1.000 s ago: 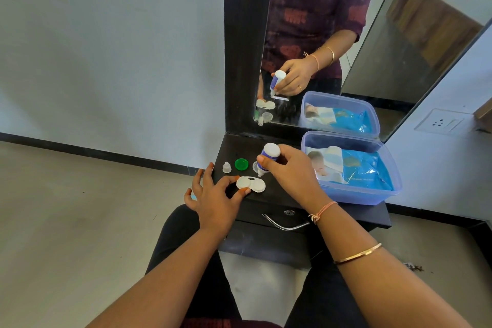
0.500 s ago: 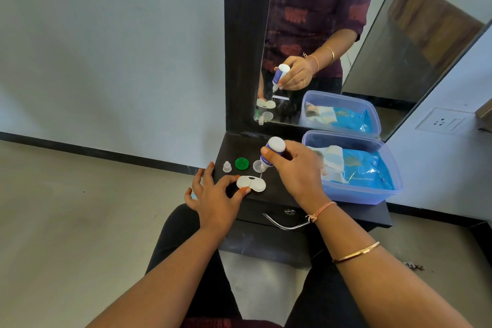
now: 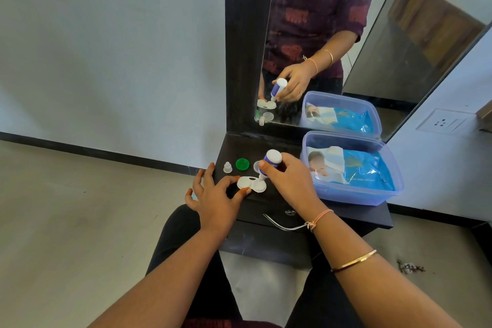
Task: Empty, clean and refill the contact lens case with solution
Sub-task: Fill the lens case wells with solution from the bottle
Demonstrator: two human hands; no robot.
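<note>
A person sits at a small black tabletop [image 3: 279,205] below a wall mirror, seen from a camera on their head looking down at both hands.

At the far left of the tabletop stands a small clear plastic nozzle cap [image 3: 227,167], upright and on its own. Just to its right lies a round green screw lid [image 3: 242,164], and beyond that a round translucent white lid [image 3: 257,165], partly hidden behind the bottle. Both lids are off, so the white plastic two-well contact lens case [image 3: 251,184] lies open near the front edge of the tabletop.

The task looks to be at the refilling step. Judging by the open case and the bottle aimed into it, emptying and cleaning seem finished, though the wells are too small to show whether they hold liquid. Filling both wells and screwing the lids back on appear to remain.

The left hand [image 3: 215,197] lies low with fingers spread and loosely open. Its thumb and forefinger tips touch the left end of the case, steadying it rather than gripping it.

The right hand [image 3: 288,181] is closed around a small white squeeze bottle with a blue label [image 3: 270,164], tipped nozzle down. The nozzle sits at, or just above, the right-hand well of the case; contact cannot be told.

Farther right stands a translucent blue plastic box [image 3: 354,196] holding a blue wet-wipes packet [image 3: 359,170], well apart from the case.
</note>
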